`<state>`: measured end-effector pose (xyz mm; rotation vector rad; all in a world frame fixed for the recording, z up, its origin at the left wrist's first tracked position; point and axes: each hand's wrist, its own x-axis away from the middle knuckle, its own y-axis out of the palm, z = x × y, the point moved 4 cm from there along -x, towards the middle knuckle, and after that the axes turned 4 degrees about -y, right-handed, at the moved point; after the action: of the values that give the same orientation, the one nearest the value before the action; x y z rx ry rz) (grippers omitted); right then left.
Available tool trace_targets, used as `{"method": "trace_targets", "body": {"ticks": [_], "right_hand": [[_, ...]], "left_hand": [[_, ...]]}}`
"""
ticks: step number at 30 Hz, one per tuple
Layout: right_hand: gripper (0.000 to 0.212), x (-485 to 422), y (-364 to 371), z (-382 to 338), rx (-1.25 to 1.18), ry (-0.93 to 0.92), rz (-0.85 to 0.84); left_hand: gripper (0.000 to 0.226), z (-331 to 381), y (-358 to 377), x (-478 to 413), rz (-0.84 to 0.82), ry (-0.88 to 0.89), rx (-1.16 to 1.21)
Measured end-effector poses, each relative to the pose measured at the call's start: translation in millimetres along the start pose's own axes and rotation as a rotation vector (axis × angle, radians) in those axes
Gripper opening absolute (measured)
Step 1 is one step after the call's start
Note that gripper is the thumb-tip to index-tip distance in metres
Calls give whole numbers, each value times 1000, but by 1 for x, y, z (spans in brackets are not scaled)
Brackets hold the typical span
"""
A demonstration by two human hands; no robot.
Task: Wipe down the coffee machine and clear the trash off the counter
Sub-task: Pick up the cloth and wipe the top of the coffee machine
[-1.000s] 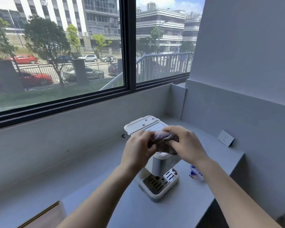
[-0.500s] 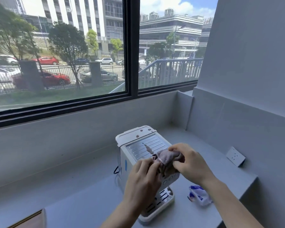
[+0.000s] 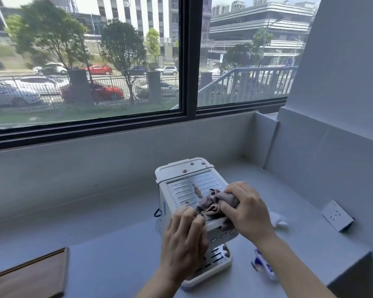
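A white coffee machine (image 3: 181, 186) with a ribbed metal top stands on the grey counter (image 3: 108, 263). A brown stain streaks the ribbed top. A bunched grey-purple cloth (image 3: 211, 204) lies on the machine's front top edge. My right hand (image 3: 246, 209) presses on the cloth from the right. My left hand (image 3: 183, 239) pinches the cloth's left end and covers the machine's front. To the right lie a crumpled white wrapper (image 3: 278, 220) and a blue-and-white wrapper (image 3: 263, 264), partly hidden by my right forearm.
A wooden board (image 3: 28, 276) lies at the counter's front left. A white wall socket (image 3: 337, 216) sits on the right wall. A grey ledge below a large window runs behind the machine. The counter's right end drops off near the socket.
The view has shifted, so the machine sits lower and nearer. Both hands stay on the cloth, which has slid from above the machine's front onto its front top edge.
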<state>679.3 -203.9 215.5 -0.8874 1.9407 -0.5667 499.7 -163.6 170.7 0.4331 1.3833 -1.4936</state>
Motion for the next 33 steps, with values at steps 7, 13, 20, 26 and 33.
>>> {"method": "trace_targets", "body": {"ticks": [7, 13, 20, 26, 33], "right_hand": [[16, 6, 8, 2, -3, -121, -113], [23, -29, 19, 2, 91, -26, -191], [28, -27, 21, 2, 26, -147, -299], [38, -27, 34, -9, 6, -241, -370], [34, -64, 52, -14, 112, -144, -342]], "left_hand": [[2, 1, 3, 1, 54, 14, -65], [10, 1, 3, 0, 135, -16, -61], [13, 0, 7, 0, 158, 2, -77], [12, -2, 8, 5, 143, -13, -85], [15, 2, 5, 3, 138, -4, -92]]}}
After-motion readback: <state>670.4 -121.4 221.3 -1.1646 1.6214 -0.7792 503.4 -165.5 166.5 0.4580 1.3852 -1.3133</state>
